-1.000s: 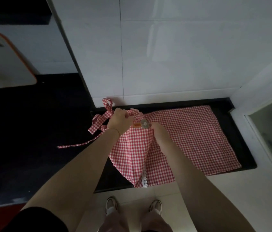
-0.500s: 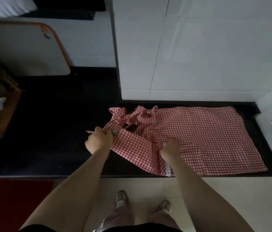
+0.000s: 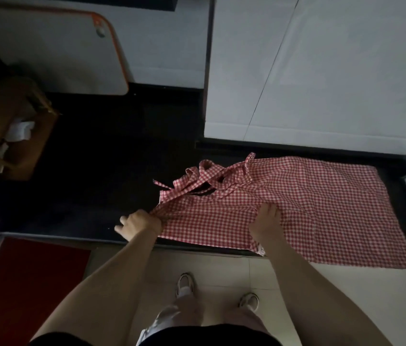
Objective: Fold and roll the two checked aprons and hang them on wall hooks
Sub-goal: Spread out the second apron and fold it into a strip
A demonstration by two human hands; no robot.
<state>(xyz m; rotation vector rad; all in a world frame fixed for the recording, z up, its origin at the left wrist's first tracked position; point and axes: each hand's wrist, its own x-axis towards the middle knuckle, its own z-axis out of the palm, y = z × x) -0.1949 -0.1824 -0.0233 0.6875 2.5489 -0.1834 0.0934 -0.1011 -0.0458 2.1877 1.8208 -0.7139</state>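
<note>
Standing at the dark counter (image 3: 92,186), the person has both arms stretched over its front edge, shoes (image 3: 184,285) on the pale floor tiles below. Nearest, the left hand (image 3: 138,224) grips a bunched corner of the red checked apron (image 3: 221,218) and has drawn it out leftward; a second ago both hands held this cloth lifted and gathered in the middle, and now it lies nearly flat, pulled taut between them. The right hand (image 3: 265,221) lies on the cloth, pinning it; its fingers look fairly straight, though whether any fold is pinched under them I cannot tell. Beyond the hands the apron's ties (image 3: 204,176) sit in a loose tangle at the upper left corner, partly looped over each other. Farther right, the second apron (image 3: 334,196) is spread flat under the first, reaching almost to the counter's right end beside the white tiled wall (image 3: 321,71). A white board with an orange rim (image 3: 54,51) leans at the back left.

My reading: the spreading step is about done, so folding can begin, once the ties are tucked. No hooks show.
</note>
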